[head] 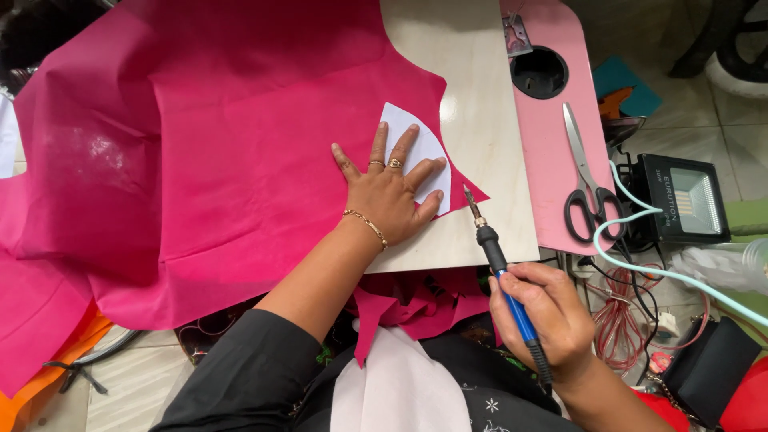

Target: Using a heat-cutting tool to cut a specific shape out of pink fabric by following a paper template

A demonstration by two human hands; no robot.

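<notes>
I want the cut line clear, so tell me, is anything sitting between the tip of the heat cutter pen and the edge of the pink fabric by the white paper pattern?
Nothing visible does. The heat cutter pen in the right hand has its tip beside the pink fabric edge. The left hand presses the white paper pattern, clear of the tip.

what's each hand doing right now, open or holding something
Left hand: open, fingers spread, pressing flat on the white paper template and pink fabric.
Right hand: closed around the blue-handled hot cutting tool.
</notes>
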